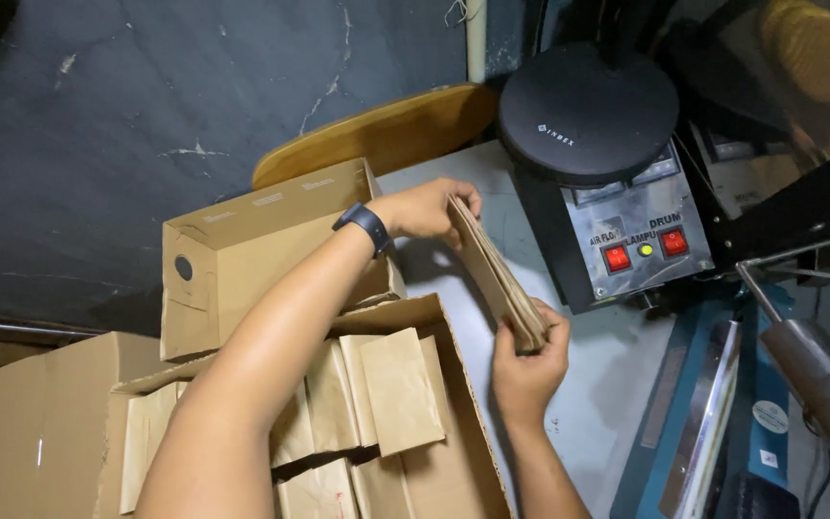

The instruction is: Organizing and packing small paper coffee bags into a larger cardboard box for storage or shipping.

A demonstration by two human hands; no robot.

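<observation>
The scene is dimly and warmly lit, with light falling from above and to the right. The pale surface (453, 187) is brightest; the dark wall (146, 96) stays murky. A shadow is cast beneath the paper bags (497, 279). Glare is seen on the metal cylinder (818, 375). The upper right corner is blurred.

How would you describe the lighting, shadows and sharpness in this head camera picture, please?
Head view: warm, dim light; the stack of brown paper bags and both hands are sharp; the left hand casts a shadow on the grey table; the top-right corner is blurred.
</observation>
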